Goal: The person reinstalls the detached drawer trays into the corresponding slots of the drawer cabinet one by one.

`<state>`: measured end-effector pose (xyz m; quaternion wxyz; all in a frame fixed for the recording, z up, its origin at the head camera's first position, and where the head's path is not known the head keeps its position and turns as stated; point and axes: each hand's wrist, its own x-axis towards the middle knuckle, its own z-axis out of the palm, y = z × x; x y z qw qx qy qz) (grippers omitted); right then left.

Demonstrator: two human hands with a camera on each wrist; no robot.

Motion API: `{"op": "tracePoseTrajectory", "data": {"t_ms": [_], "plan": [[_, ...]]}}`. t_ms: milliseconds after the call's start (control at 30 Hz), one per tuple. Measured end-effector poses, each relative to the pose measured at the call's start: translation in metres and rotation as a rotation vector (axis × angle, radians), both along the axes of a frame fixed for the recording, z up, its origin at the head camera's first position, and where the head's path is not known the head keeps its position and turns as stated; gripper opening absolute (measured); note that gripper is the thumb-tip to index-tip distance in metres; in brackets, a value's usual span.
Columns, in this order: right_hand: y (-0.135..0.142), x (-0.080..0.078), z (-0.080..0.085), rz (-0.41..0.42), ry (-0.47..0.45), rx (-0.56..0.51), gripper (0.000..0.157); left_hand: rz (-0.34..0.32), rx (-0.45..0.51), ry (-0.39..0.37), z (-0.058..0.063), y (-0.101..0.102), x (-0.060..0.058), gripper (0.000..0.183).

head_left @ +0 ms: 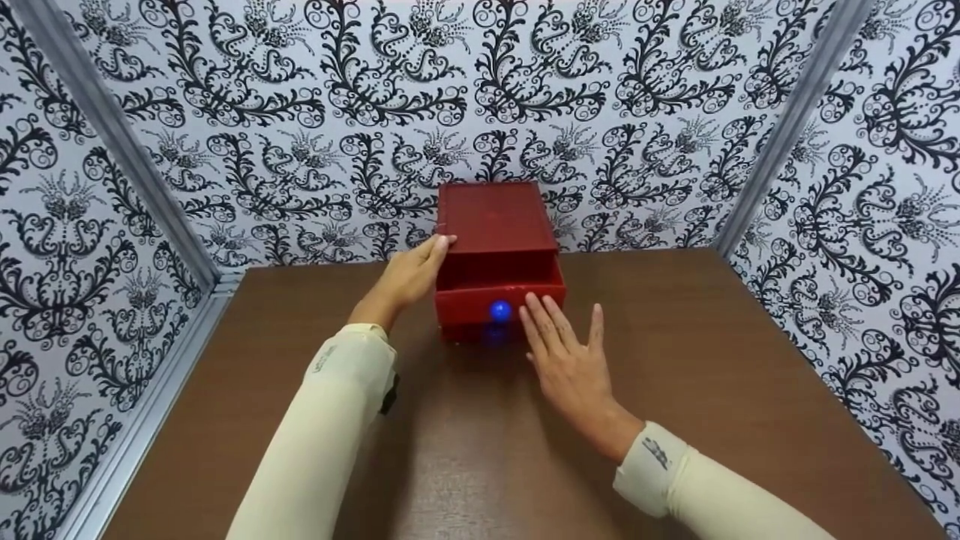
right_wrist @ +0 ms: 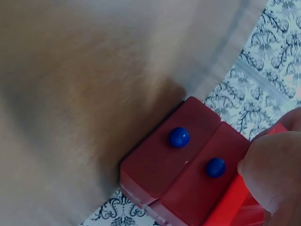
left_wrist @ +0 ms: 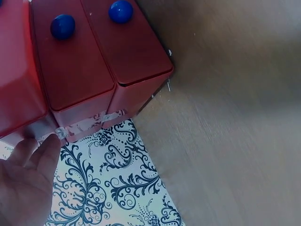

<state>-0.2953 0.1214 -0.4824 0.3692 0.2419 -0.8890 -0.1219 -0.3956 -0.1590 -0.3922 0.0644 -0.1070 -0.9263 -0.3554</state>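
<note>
A red drawer cabinet (head_left: 495,214) stands against the back wall with its top drawer (head_left: 469,304) pulled part way out. The visible part of that drawer's inside is bare, and a round blue knob (head_left: 501,310) sits on its front. Below it, two lower drawers with blue knobs (left_wrist: 63,27) are closed. My left hand (head_left: 411,276) rests along the cabinet's left side, thumb at the upper edge. My right hand (head_left: 566,360) has its fingers straight, their tips at the right part of the top drawer's front.
The cabinet stands on a brown wooden table (head_left: 480,465). Patterned black-and-white walls (head_left: 360,90) with grey metal corner posts (head_left: 787,135) enclose the back and sides. Pieces of clear tape (left_wrist: 87,123) stick to the cabinet's left side.
</note>
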Motion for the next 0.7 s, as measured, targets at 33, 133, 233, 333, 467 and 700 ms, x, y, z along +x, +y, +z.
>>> {"op": "tracePoseTrajectory", "data": {"t_ms": [33,133,233,333,467,700], "plan": [[0.000,-0.003,0.001,-0.006,-0.009,-0.001,0.058,-0.001,0.002,-0.001,0.000,0.000,0.000,0.055],[0.000,-0.010,0.003,-0.004,0.003,-0.003,0.059,0.001,0.008,-0.004,0.001,0.002,0.000,0.055],[-0.002,-0.015,0.006,0.136,0.111,-0.060,0.048,-0.003,0.006,-0.004,0.001,0.003,0.001,0.055],[-0.008,-0.019,0.013,0.326,0.281,-0.123,0.035,-0.005,-0.010,0.001,0.002,0.003,0.001,0.056],[-0.021,-0.026,0.023,0.437,0.377,-0.212,0.025,-0.005,-0.026,0.011,0.002,0.002,0.000,0.056],[-0.039,-0.037,0.031,0.502,0.329,-0.263,0.021,0.006,-0.012,-0.014,0.002,0.001,0.000,0.055]]}}
